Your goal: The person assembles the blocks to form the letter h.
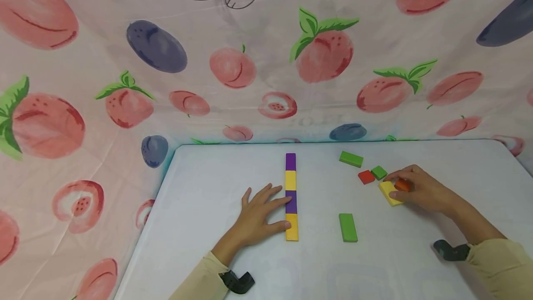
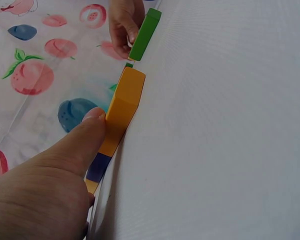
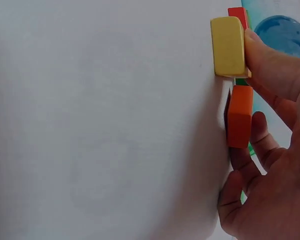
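Observation:
A straight row of end-to-end blocks, purple block (image 1: 290, 161) and yellow block (image 1: 290, 180) alternating, stands on the white table. My left hand (image 1: 260, 216) lies along its left side, fingers spread. Its thumb touches the nearest yellow block (image 2: 121, 107), and the index fingertip reaches the purple block (image 1: 291, 205) behind. At the right, my right hand (image 1: 424, 189) pinches another yellow block (image 3: 229, 47) between thumb and index finger. An orange block (image 3: 240, 117) sits under that palm, beside the other fingers. A small green block (image 1: 379, 172) and a red block (image 1: 366, 177) lie just left of these fingers.
One long green block (image 1: 348, 227) lies between the row and my right arm, another green block (image 1: 351, 159) farther back. Behind the white table (image 1: 208, 165) hangs a fruit-print cloth (image 1: 250, 22). Each wrist carries a dark camera mount (image 1: 239, 282).

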`<state>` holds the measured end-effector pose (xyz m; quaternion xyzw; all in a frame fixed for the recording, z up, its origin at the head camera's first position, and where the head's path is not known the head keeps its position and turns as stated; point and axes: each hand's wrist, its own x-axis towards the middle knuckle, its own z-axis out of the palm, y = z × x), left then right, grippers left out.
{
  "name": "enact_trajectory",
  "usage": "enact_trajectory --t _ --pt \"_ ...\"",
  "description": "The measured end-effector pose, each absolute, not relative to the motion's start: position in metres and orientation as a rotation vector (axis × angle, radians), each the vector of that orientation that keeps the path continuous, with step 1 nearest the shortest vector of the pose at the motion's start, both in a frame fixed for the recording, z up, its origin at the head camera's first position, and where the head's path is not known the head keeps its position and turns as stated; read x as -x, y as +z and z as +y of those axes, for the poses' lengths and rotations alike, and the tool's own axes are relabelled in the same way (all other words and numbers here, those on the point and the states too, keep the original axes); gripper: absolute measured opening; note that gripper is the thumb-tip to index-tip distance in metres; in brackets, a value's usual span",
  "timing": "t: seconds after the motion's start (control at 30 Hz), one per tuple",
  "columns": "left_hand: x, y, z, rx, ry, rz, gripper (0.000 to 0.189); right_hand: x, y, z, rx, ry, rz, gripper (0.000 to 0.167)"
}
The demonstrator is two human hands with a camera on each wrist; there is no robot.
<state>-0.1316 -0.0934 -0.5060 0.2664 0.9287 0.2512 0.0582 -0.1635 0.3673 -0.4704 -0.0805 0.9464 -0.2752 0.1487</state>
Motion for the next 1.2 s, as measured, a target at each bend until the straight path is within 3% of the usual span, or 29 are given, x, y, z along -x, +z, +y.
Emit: enact_trajectory --t 1.2 --pt "0.130 -0.505 -0.093 -0.805 0.749 2.821 0.065 0.141 -0.471 0.351 0.275 -0.821 2.866 0.047"
